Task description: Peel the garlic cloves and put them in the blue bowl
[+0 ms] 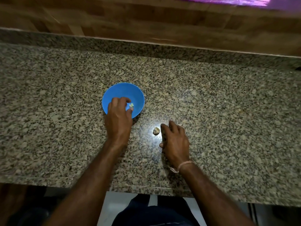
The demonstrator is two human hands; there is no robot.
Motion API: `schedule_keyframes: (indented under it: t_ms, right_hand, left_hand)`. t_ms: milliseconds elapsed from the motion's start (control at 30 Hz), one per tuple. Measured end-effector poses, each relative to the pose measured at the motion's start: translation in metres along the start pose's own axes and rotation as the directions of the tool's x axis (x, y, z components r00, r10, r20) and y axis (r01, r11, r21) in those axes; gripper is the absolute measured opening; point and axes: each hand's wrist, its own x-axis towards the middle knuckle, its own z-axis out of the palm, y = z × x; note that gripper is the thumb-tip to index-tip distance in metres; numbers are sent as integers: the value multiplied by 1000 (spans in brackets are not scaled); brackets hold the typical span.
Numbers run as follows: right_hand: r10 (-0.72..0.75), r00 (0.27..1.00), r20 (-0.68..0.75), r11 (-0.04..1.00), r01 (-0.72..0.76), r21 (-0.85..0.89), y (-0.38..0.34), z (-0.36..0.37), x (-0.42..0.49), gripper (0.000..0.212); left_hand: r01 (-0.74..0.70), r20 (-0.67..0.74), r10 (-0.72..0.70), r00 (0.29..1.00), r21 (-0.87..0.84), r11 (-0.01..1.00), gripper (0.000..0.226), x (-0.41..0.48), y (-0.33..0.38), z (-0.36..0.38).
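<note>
The blue bowl [120,92] stands on the granite counter [211,103], left of centre. My left hand [119,115] hangs over the bowl's near side with its fingers curled downward. A small pale peeled clove [131,105] shows inside the bowl between the tips of the index finger and thumb; whether they pinch it or it lies free I cannot tell. A small unpeeled garlic piece [156,130] lies on the counter to the right of the bowl. My right hand [175,141] rests on the counter just right of it, fingers stretched out, index tip beside the garlic, holding nothing.
A wooden wall panel [146,22] rises behind the counter's raised back edge. The counter's front edge [146,188] runs close to my body, with floor and dark trousers below it. A thread band circles my right wrist.
</note>
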Motion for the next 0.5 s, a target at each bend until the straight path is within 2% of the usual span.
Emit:
schedule_keyframes:
  t_ms: [67, 133, 200, 300, 367, 400, 433, 467, 500]
  right_hand:
    - [0, 1000, 6, 1000, 0, 4, 1, -1, 0, 77]
    - [-19, 1000, -1, 1000, 19, 14, 4, -3, 1, 75]
    - [-44, 999, -12, 996, 44, 71, 10, -2, 3, 73]
    - [-78, 996, -46, 943, 88, 322, 20, 6, 2, 64]
    - [-80, 992, -93, 856, 116, 504, 26, 11, 0, 54]
    - [-71, 993, -98, 802, 115, 586, 29, 12, 0, 49]
    - [-55, 996, -73, 729, 90, 679, 31, 10, -1, 45]
    - [-26, 999, -22, 621, 33, 783, 32, 6, -1, 42]
    - [-2, 1000, 30, 515, -25, 857, 34, 3, -1, 38]
  left_hand:
    - [-84, 81, 96, 992, -141, 986, 18, -32, 11, 8]
    - [-16, 248, 78, 966, -246, 969, 25, -63, 22, 25]
    - [109, 336, -11, 942, -274, 955, 35, -81, 27, 47]
    - [166, 337, -73, 939, -258, 952, 30, -85, 34, 68]
    - [185, 317, -99, 943, -256, 949, 23, -85, 36, 77]
    - [244, 325, -142, 935, -297, 923, 20, -85, 37, 79]
    - [361, 366, -224, 903, -369, 856, 18, -85, 39, 80]
    - [517, 446, -316, 837, -460, 722, 17, -85, 43, 79]
    - [653, 546, -371, 751, -528, 543, 18, -86, 45, 76]
